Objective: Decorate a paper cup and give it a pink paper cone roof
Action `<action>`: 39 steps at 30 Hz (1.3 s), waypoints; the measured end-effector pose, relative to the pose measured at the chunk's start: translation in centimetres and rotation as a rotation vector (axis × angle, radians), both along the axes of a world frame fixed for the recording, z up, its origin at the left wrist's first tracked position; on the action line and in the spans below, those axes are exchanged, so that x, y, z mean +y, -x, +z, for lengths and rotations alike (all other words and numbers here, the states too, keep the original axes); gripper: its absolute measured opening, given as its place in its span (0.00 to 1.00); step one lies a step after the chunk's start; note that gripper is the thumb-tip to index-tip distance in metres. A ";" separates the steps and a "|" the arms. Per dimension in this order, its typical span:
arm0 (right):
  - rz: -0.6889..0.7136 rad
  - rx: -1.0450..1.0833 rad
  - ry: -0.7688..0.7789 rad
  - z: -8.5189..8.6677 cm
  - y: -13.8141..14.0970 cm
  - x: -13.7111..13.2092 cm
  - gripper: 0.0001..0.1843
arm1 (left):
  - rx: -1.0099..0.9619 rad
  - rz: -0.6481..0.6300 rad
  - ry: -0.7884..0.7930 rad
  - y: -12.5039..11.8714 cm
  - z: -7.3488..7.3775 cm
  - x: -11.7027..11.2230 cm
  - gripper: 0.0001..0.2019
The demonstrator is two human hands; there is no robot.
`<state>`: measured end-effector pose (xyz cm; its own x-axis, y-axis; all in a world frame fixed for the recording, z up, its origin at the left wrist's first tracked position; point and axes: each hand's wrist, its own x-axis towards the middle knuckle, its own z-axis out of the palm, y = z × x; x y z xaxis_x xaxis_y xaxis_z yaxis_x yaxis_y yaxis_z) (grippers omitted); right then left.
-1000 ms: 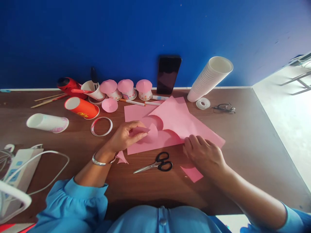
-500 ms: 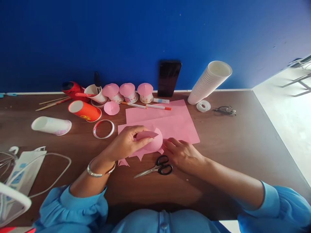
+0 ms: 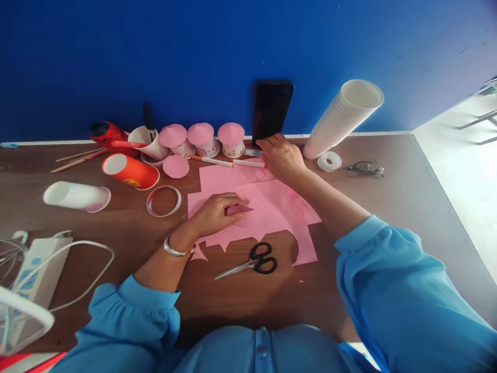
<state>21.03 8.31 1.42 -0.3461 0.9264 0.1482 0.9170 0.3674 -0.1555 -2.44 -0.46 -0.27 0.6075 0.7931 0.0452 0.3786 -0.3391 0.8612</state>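
My left hand (image 3: 219,212) pinches a cut piece of pink paper (image 3: 243,209), partly curved, whose edge shows between thumb and fingers. Above the larger pink sheets, my right hand (image 3: 283,157) reaches to the back, its fingers closed around the right end of a small white glue tube (image 3: 252,153). The pink sheet (image 3: 267,207) below has cut, jagged edges. Black-handled scissors (image 3: 248,263) lie in front of it. Behind the sheets are two white pens with orange and red ends, the orange one (image 3: 217,161) more to the left.
Several small cups with pink cone tops (image 3: 231,133) stand along the wall. A phone (image 3: 273,111) leans there, beside stacked white cups (image 3: 344,119). Tape rolls (image 3: 149,207), a red cup (image 3: 132,172), a white cup (image 3: 75,196), glasses (image 3: 365,167) and a power strip (image 3: 42,269) lie around.
My right hand has moved from the front of the sheets to the glue tube at the back. My left hand still holds the pink paper, now lower over the sheet.
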 end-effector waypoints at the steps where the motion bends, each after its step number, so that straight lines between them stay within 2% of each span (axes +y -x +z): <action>1: 0.000 0.008 0.011 -0.3 0.3 0.4 0.20 | -0.014 -0.025 -0.018 0.1 0.0 0.0 0.06; 4: -0.024 0.043 0.011 -0.6 0.3 0.0 0.19 | -0.014 -0.038 -0.089 0.1 -0.2 0.0 0.07; 7: -0.067 0.201 -0.010 -0.1 -0.3 -2.0 0.20 | 0.002 0.005 -0.162 0.1 -0.5 -0.1 0.11; 8: -0.070 0.479 0.042 -0.1 -0.5 -2.8 0.18 | -0.001 0.014 -0.185 0.0 -0.5 -0.2 0.12; 9: -0.068 0.784 0.160 -0.2 -0.8 -3.5 0.16 | -0.008 0.023 -0.212 0.0 -0.6 -0.2 0.13; 11: -0.086 1.317 0.485 -0.7 -1.1 -5.0 0.14 | -0.032 0.062 -0.288 0.0 -0.7 -0.1 0.18; 12: -0.107 1.492 0.598 -1.0 -1.1 -5.6 0.15 | -0.051 0.101 -0.333 0.0 -0.8 -0.1 0.21; 13: -0.112 1.551 0.626 -1.3 -1.2 -6.1 0.16 | -0.075 0.151 -0.377 0.0 -0.7 -0.1 0.23; 17: -0.044 1.669 0.701 -1.5 -0.8 -7.4 0.16 | -0.184 0.327 -0.417 0.0 -0.3 -0.3 0.29; 20: 0.068 1.677 0.777 -1.2 -0.4 -8.0 0.14 | -0.221 0.273 -0.379 -0.2 0.3 -0.9 0.31; 24: 0.142 1.635 0.825 -1.5 0.1 -8.6 0.12 | -0.087 0.170 -0.474 -0.9 0.6 -1.6 0.14; 27: 0.158 1.639 0.827 -2.0 0.5 -8.9 0.12 | -0.059 0.215 -0.495 -1.3 0.5 -1.8 0.13; 33: 0.063 1.698 0.768 -2.6 0.9 -8.8 0.15 | -0.041 0.305 -0.511 -1.2 0.8 -1.6 0.09; 37: -0.106 1.900 0.594 -2.5 -0.5 -7.1 0.16 | -0.020 0.342 -0.409 -0.4 0.8 -1.3 0.07; 39: -0.166 1.944 0.610 -2.4 -1.2 -6.4 0.17 | 0.021 0.354 -0.402 -0.1 0.4 -1.0 0.07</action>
